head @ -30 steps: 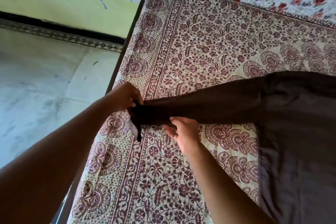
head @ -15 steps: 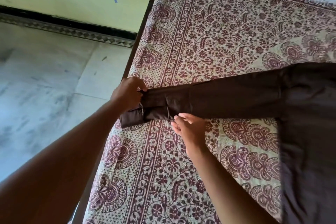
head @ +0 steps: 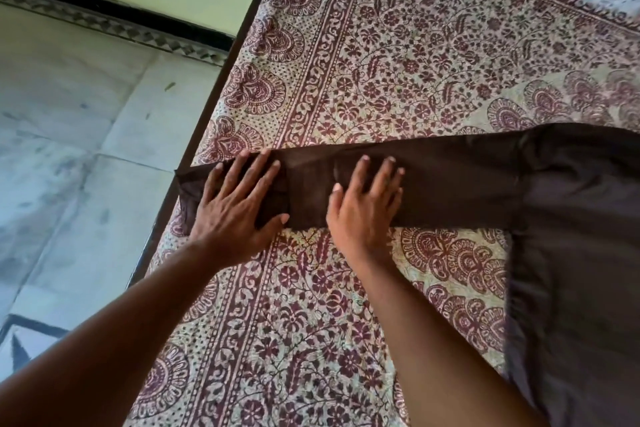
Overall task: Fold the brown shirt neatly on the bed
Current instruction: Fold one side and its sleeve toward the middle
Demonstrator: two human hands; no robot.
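The brown shirt [head: 571,253] lies on the bed's printed bedsheet [head: 381,62], 1 sleeve [head: 450,180] stretched left to the bed edge. Left hand [head: 235,208] and right hand [head: 363,208] press flat on it, fingers spread. No writing is readable.

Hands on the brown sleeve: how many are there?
2. The left hand presses flat on the sleeve near its cuff at the bed edge; the right hand presses flat beside it, toward the shirt body.
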